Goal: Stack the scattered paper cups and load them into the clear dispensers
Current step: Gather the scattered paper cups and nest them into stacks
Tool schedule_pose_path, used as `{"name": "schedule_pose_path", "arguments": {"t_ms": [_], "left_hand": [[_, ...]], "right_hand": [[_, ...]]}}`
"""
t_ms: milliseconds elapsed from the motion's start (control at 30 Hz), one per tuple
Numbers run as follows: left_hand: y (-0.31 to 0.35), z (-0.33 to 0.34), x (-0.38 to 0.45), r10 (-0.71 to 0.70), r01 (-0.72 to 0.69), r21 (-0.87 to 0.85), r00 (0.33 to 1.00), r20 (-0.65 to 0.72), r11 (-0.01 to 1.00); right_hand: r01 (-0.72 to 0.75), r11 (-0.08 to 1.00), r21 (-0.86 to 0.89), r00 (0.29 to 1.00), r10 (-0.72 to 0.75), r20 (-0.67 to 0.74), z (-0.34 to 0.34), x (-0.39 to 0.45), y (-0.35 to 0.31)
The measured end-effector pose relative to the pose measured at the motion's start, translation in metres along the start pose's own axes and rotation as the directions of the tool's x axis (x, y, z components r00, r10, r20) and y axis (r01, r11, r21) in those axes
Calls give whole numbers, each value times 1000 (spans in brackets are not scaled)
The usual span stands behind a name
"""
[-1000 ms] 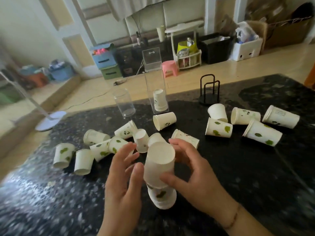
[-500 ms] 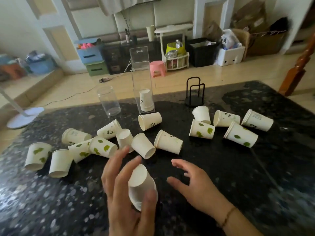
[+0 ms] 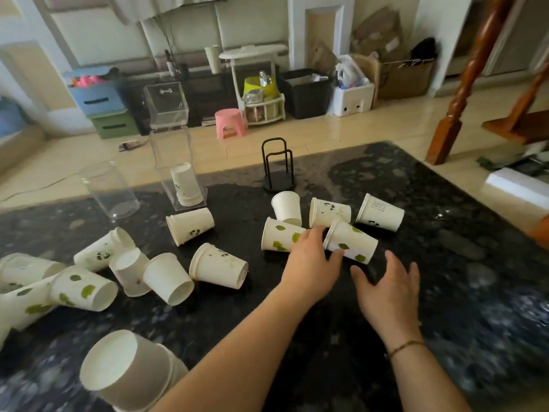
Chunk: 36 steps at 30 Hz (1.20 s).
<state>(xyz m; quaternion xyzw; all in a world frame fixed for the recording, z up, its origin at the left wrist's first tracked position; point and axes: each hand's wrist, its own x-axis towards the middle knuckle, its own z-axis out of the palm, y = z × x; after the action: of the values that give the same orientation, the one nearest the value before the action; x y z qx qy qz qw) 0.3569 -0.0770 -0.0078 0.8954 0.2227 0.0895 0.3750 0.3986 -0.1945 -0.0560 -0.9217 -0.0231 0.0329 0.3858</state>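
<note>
Change: since half a second ago the short stack of cups (image 3: 127, 370) has been let go by the left hand and is seen lying on its side at the near left edge of the table (image 3: 445, 203); both hands have been carried across to the right-hand cluster of cups
Left hand: the left hand (image 3: 312, 263) is stretched forward, fingers loosely spread; nothing is gripped; its fingertips are laid at the gap between two leaf-printed cups, and whether the right one is touched cannot be told
Right hand: the right hand (image 3: 389, 289) is held open above the table, palm down, fingers spread; nothing is held
Step in hand: gathering is judged to be under way; loose cups are being reached for so that they can be nested into a stack
Target cups: a leaf-printed cup (image 3: 280, 237) lies on its side just left of the left fingertips, mouth to the left; a second leaf-printed cup (image 3: 352, 243) lies just right of them and just beyond the right hand
Next move: one of these cups is to be closed upon, turned and slid into another; the mouths must be aligned, since the cups will roll
Dispensers: a square clear dispenser (image 3: 175, 171) stands at the far left, a few nested cups (image 3: 185, 185) inside; a round clear tube (image 3: 110, 188) stands left of it, seemingly without cups
Progress: judged early; many cups are scattered at the left
</note>
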Motion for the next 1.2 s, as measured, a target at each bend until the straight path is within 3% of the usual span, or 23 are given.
{"name": "schedule_pose_path", "arguments": {"t_ms": [133, 233, 333, 400, 433, 500, 567, 633, 700, 800, 867, 900, 1000, 1067, 1133, 1200], "left_hand": [[1, 15, 21, -120, 123, -75, 992, 36, 990], [-4, 17, 22, -158, 159, -100, 987, 27, 982], [-2, 9, 3, -151, 141, -241, 988, -23, 960], [2, -5, -21, -145, 99, -419, 986, -79, 902], [4, -13, -35, -134, 57, -504, 984, -118, 862], [7, -30, -66, -132, -16, -620, 972, -192, 784], [6, -48, -96, -138, -56, -652, 960, -243, 756], [-3, -67, -125, -109, -83, -600, 955, -276, 796], [-21, -87, -152, -27, -130, -403, 932, -363, 906], [-55, -128, -192, 159, -234, -46, 780, -605, 971], [-77, -153, -213, 186, -294, -28, 672, -717, 955], [-88, -165, -219, 141, -301, -86, 656, -742, 950], [-118, -185, -226, -140, -149, -345, 714, -686, 927], [-133, -185, -225, -311, 25, -485, 796, -519, 874], [-144, -180, -223, -385, 163, -565, 873, -299, 809], [-149, -170, -225, -390, 247, -579, 911, -134, 777]], "right_hand": [[53, 986, -160, 998, -46, 48, 5, 14, 8], [6, 999, 33, 994, -10, 106, 5, 14, 10], [108, 951, 289, 994, -94, -61, 1, 2, 8], [148, 767, 624, 989, -117, -91, -8, -12, -7], [115, 592, 797, 989, -144, -36, -12, -20, -17], [9, 307, 952, 959, -273, 79, -20, -35, -36], [-95, 203, 974, 904, -392, 170, -20, -51, -54], [-172, 155, 973, 860, -458, 225, -15, -72, -71], [-182, 175, 968, 824, -510, 247, -7, -92, -85], [-66, 328, 942, 757, -599, 261, 4, -124, -103], [31, 413, 910, 688, -669, 281, 11, -147, -114], [86, 446, 891, 633, -715, 297, 14, -158, -119], [330, 553, 765, 493, -792, 360, 29, -183, -130], [449, 632, 632, 437, -772, 461, 41, -193, -133], [513, 695, 503, 414, -714, 564, 52, -197, -131], [486, 741, 463, 444, -666, 600, 60, -196, -126]]}}
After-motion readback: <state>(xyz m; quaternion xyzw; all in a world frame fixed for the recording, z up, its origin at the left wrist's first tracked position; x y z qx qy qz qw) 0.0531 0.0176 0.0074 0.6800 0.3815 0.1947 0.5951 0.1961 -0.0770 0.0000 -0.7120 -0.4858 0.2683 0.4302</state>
